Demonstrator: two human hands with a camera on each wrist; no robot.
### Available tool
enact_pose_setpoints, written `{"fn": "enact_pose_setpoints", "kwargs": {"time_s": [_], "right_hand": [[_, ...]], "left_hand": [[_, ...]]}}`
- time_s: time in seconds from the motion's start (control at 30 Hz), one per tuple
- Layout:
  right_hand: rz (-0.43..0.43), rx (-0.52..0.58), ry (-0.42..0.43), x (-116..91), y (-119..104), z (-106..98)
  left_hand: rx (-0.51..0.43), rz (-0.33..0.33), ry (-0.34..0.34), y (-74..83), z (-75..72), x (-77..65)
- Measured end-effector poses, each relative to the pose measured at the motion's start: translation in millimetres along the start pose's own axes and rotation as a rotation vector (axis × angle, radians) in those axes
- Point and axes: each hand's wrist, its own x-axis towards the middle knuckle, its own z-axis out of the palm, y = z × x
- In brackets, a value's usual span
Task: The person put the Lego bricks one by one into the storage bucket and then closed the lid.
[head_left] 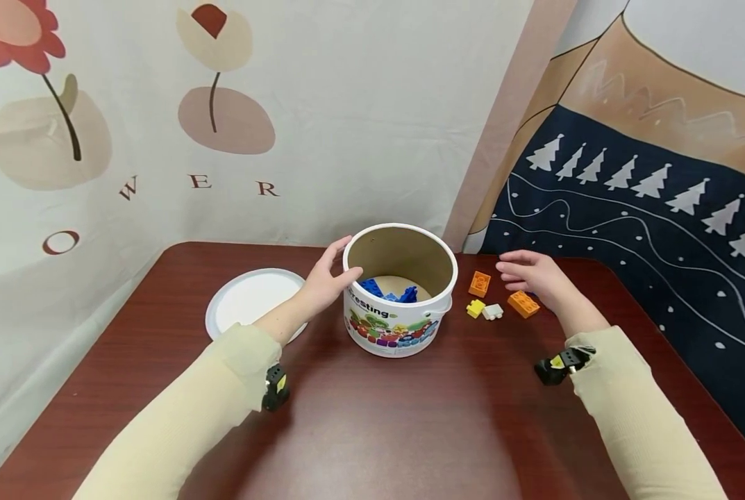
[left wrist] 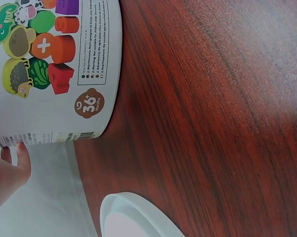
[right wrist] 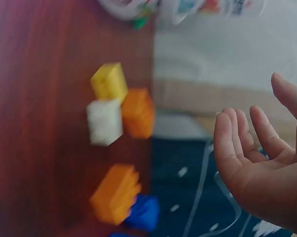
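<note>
At the bucket's left rim, the left hand [head_left: 325, 278] touches the white printed toy bucket [head_left: 392, 340], thumb and fingers spread along its outside. Over the table's right side, the right hand [head_left: 534, 278] holds nothing; its fingers are loosely bent, thumb apart. Near it lies the nearer orange studded brick [head_left: 523, 304], with blue bricks [right wrist: 144, 213] beside it in the right wrist view, where blur hides whether they touch. Between that hand and the bucket sit the farther orange brick [head_left: 480, 284], a yellow brick [head_left: 475, 308] and a white brick [head_left: 492, 312]. More blue pieces [head_left: 407, 294] rest inside the upright bucket. Left of it, partly behind the forearm, the round white lid [head_left: 247, 292] lies on the reddish-brown table [head_left: 372, 423].

For good handling, I judge, light pressure on the wall would steady the bucket without tipping it, and pinching one brick by opposite sides should avoid nudging its neighbours.
</note>
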Motion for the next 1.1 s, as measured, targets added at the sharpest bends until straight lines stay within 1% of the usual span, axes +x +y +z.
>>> {"fn": "enact_pose_setpoints", "kwargs": {"time_s": [0.1, 0.2, 0.27, 0.4, 0.5, 0.6, 0.7, 0.97, 1.1], "right_hand": [[0.076, -0.039, 0.022, 1.8, 20.8, -4.9], [0.131, -0.073, 0.051, 1.6, 37.0, -7.3], [0.153, -0.098, 0.077, 1.6, 46.1, -8.3], [0.187, -0.111, 0.130, 2.8, 59.4, -8.9], [0.216, -0.104, 0.142, 3.9, 67.4, -9.7], [0.231, -0.103, 0.139, 4.9, 74.8, -10.7], [0.237, -0.131, 0.126, 5.4, 78.7, -10.1], [0.241, -0.265, 0.119, 7.2, 84.4, -6.1], [0.225, -0.262, 0.113, 7.2, 86.5, -5.0]], "left_hand": [[-0.004, 0.007, 0.000, 0.2, 0.6, -0.2], [-0.007, 0.010, 0.002, 0.0, 1.1, -0.1], [-0.010, 0.011, 0.001, -0.4, 1.4, 0.2], [-0.014, 0.012, -0.001, -0.9, 1.8, 1.3], [-0.011, 0.014, -0.004, -1.7, 2.2, 2.1], [-0.015, 0.009, -0.008, -2.2, 2.5, 2.6], [-0.020, 0.008, -0.006, -1.5, 2.5, 2.3], [-0.012, 0.014, 0.015, -0.6, 2.5, 0.6], [-0.013, 0.014, 0.021, -1.6, 2.1, 0.6]]}}
